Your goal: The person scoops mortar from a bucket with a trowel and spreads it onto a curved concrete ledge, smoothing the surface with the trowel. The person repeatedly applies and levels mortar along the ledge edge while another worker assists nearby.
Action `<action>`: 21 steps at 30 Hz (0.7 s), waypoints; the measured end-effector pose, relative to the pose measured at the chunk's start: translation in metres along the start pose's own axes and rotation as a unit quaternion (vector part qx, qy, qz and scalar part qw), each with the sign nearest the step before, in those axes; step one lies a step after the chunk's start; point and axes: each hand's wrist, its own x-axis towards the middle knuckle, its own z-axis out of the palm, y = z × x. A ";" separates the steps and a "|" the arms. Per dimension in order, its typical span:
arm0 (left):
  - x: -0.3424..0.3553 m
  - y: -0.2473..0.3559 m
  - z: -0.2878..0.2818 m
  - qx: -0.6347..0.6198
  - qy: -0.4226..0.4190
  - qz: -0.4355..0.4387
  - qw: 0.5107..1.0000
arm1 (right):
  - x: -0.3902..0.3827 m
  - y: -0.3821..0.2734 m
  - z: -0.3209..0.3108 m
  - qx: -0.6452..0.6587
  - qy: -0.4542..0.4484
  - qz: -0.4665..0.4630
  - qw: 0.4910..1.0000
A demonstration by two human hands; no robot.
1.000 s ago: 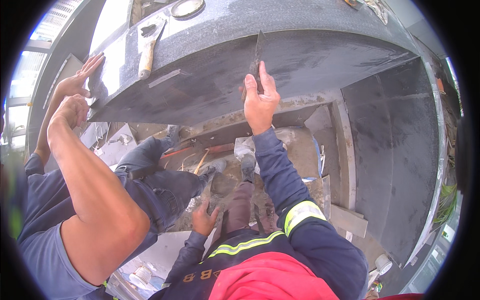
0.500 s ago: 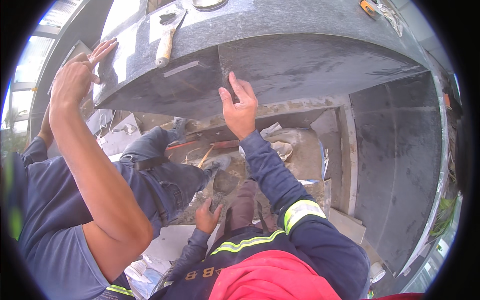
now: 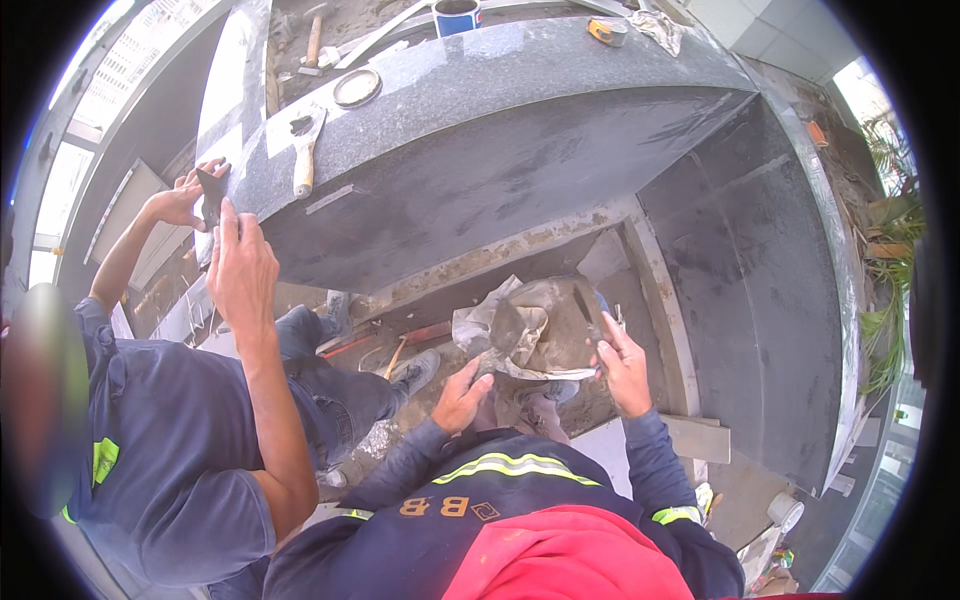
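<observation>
The left hand (image 3: 462, 397), at 6 o'clock just below the middle of the view, has its fingers closed round the handle end of a dark trowel (image 3: 508, 330), whose squarish blade points toward 1 o'clock. The right hand (image 3: 625, 370), at 4 o'clock, holds a narrow dark scraper (image 3: 584, 300) between thumb and fingers, its blade tilted toward 11 o'clock; the two tools are apart, with their blades side by side. Under and behind them a crumpled pale bag (image 3: 475, 322) lies on the dirty ground. Above, from 10 round to 1 o'clock, runs a grey stone counter (image 3: 480, 60) with a dark front panel (image 3: 480, 190). On its top lie a putty knife (image 3: 304, 170) with a pale handle at 10 o'clock, a round lid (image 3: 357, 88) at 11, and an orange tape measure (image 3: 607, 33) beside a whitish rag (image 3: 657, 33) at 1. Past its far edge are a hammer (image 3: 314, 40) at 11 o'clock and a blue and white can (image 3: 457, 17) at 12. A co-worker (image 3: 170, 430) at 8 o'clock holds a dark blade (image 3: 210, 197) at the counter's end, at 10 o'clock. A white bucket (image 3: 786, 511) sits at 4 o'clock, and green plants (image 3: 880, 340) show at 3.
</observation>
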 end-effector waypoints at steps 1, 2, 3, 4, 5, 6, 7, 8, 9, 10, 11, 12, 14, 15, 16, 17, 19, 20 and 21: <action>0.014 0.024 0.024 -0.078 -0.067 -0.034 0.994 | -0.015 -0.014 -0.012 0.079 0.058 -0.009 0.995; 0.023 0.048 0.052 -0.154 -0.132 -0.078 0.976 | -0.035 -0.027 -0.023 0.159 0.115 -0.009 0.981; 0.033 0.074 0.087 -0.128 -0.168 -0.042 0.977 | -0.054 -0.037 -0.035 0.234 0.176 -0.013 0.956; 0.043 0.097 0.118 -0.096 -0.211 -0.007 0.973 | -0.071 -0.048 -0.048 0.256 0.217 -0.060 0.940; 0.050 0.108 0.140 -0.044 -0.250 0.027 0.967 | -0.087 -0.059 -0.059 0.274 0.268 -0.102 0.918; 0.058 0.116 0.169 0.004 -0.297 0.063 0.953 | -0.101 -0.063 -0.071 0.287 0.325 -0.146 0.889; 0.060 0.121 0.205 0.048 -0.356 0.101 0.928 | -0.116 -0.054 -0.082 0.212 0.346 -0.142 0.903; 0.057 0.132 0.233 0.078 -0.374 0.137 0.914 | -0.135 -0.046 -0.090 0.181 0.372 -0.137 0.900; 0.053 0.130 0.254 0.070 -0.396 0.089 0.911 | -0.151 -0.039 -0.098 0.150 0.392 -0.131 0.898; 0.054 0.130 0.272 0.087 -0.431 0.102 0.892 | -0.167 -0.034 -0.105 0.156 0.409 -0.134 0.889; 0.045 0.149 0.292 0.079 -0.441 0.031 0.893 | -0.177 -0.018 -0.113 0.125 0.434 -0.168 0.876; 0.041 0.141 0.312 0.075 -0.453 0.043 0.887 | -0.193 0.000 -0.123 0.101 0.443 -0.182 0.872; 0.036 0.129 0.357 0.091 -0.471 0.019 0.877 | -0.229 0.037 -0.143 0.066 0.460 -0.182 0.866; 0.034 0.124 0.383 0.097 -0.455 0.011 0.885 | -0.247 0.050 -0.156 0.074 0.474 -0.181 0.859; 0.034 0.121 0.408 0.126 -0.471 0.034 0.872 | -0.266 0.063 -0.166 0.082 0.487 -0.178 0.851; 0.034 0.118 0.434 0.153 -0.484 0.059 0.860 | -0.286 0.073 -0.177 0.106 0.516 -0.176 0.832; 0.030 0.113 0.469 0.197 -0.533 0.087 0.818 | -0.319 0.080 -0.202 0.274 0.579 -0.182 0.747; 0.019 0.106 0.486 0.220 -0.581 0.092 0.778 | -0.328 0.081 -0.215 0.270 0.602 -0.180 0.730; 0.008 0.100 0.500 0.245 -0.626 0.095 0.734 | -0.333 0.080 -0.227 0.268 0.625 -0.178 0.711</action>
